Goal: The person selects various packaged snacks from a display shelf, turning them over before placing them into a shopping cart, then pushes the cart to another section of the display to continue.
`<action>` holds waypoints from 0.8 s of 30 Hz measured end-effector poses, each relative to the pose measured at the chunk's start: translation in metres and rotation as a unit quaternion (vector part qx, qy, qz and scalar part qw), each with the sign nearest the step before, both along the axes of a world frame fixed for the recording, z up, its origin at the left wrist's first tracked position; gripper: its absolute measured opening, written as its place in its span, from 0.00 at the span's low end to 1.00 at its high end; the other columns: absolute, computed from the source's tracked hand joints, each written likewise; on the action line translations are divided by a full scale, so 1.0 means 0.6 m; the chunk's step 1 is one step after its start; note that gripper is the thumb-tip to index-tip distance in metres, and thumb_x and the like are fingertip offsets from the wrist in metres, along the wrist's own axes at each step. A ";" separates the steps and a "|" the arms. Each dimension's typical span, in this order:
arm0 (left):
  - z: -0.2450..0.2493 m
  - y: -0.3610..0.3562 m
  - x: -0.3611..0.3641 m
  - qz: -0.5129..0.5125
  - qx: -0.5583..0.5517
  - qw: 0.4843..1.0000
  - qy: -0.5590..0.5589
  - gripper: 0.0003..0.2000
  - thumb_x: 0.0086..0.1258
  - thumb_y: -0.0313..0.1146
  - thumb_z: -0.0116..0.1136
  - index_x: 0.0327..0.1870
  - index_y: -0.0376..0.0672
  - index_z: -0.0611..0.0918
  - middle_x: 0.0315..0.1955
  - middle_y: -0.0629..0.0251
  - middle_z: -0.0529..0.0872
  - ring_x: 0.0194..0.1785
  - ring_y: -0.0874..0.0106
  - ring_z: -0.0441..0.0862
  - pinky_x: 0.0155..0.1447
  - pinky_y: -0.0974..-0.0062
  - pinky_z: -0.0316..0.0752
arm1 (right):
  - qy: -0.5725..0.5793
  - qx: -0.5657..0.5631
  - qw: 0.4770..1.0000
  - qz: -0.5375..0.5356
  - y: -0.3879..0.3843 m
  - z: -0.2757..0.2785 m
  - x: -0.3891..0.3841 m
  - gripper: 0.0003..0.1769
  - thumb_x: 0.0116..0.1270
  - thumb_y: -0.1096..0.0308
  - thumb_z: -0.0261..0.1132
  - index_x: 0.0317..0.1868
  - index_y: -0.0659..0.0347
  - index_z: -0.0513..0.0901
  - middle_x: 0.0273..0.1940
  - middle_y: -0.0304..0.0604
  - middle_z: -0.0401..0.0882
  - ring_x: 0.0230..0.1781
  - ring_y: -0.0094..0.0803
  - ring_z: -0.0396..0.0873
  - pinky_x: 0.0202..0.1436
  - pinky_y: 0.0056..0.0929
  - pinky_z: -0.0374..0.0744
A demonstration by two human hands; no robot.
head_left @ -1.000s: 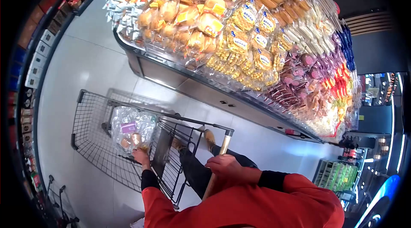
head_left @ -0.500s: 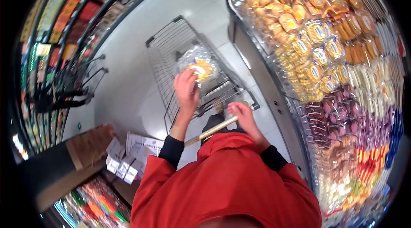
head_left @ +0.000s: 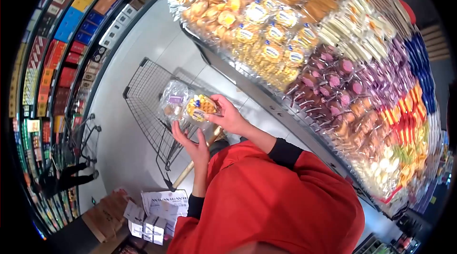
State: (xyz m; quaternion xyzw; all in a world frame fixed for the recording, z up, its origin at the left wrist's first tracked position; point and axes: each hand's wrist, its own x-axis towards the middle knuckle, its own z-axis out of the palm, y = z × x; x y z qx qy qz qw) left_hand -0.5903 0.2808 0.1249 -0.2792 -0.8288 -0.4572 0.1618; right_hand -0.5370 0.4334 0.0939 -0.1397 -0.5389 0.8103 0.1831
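Above the cart [head_left: 143, 87], a waffle pack [head_left: 202, 106] is held up, overlapping in view a clear bag [head_left: 173, 89] beyond it. The right hand [head_left: 227, 115] is the nearer, thumb and fingers closed on the pack's right edge, forearm reaching in from the lower right. The left hand [head_left: 192, 147] holds nothing: fingers spread, thumb raised, just below the pack; contact cannot be confirmed. The pack is roughly round, labelled side towards the camera, no long axis evident.

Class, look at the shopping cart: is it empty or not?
Not empty: a clear plastic bag with a purple label lies inside the shopping cart.
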 end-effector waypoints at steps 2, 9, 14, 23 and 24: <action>-0.035 -0.010 0.002 -0.062 0.189 0.887 -0.417 0.23 0.80 0.28 0.56 0.73 0.37 0.69 0.67 0.56 0.76 0.68 0.63 0.75 0.71 0.60 0.70 | -0.016 -0.026 1.000 0.005 0.008 0.002 0.017 0.32 0.69 0.74 0.72 0.69 0.64 0.66 0.61 0.41 0.75 0.63 0.28 0.76 0.65 0.31 0.79; -0.029 0.030 0.001 -0.201 0.090 0.909 -0.353 0.19 0.75 0.23 0.61 0.65 0.37 0.77 0.57 0.61 0.83 0.58 0.70 0.82 0.62 0.72 0.76 | -0.022 0.094 0.995 -0.023 0.064 0.012 0.081 0.36 0.66 0.65 0.76 0.70 0.60 0.71 0.60 0.44 0.79 0.61 0.34 0.80 0.63 0.35 0.80; 0.004 0.068 -0.015 -0.285 -0.070 0.921 -0.255 0.20 0.69 0.22 0.66 0.62 0.37 0.80 0.55 0.59 0.85 0.54 0.69 0.83 0.59 0.70 0.78 | -0.049 0.333 0.939 0.064 0.156 0.069 0.120 0.21 0.68 0.68 0.72 0.60 0.60 0.84 0.51 0.43 0.85 0.52 0.33 0.83 0.58 0.33 0.81; -0.065 0.019 -0.005 -0.228 -0.052 0.915 -0.330 0.30 0.74 0.24 0.62 0.76 0.40 0.67 0.62 0.57 0.80 0.55 0.70 0.83 0.59 0.70 0.78 | -0.061 0.185 0.936 -0.294 0.344 0.117 0.104 0.17 0.72 0.69 0.69 0.60 0.61 0.81 0.48 0.44 0.86 0.41 0.27 0.86 0.46 0.28 0.82; -0.093 -0.008 -0.007 -0.226 -0.087 0.918 -0.314 0.31 0.73 0.25 0.62 0.76 0.40 0.66 0.63 0.56 0.80 0.54 0.68 0.82 0.59 0.68 0.78 | -0.115 0.246 0.907 -0.322 0.367 0.129 0.103 0.19 0.71 0.69 0.69 0.60 0.62 0.81 0.50 0.47 0.86 0.41 0.29 0.86 0.46 0.30 0.82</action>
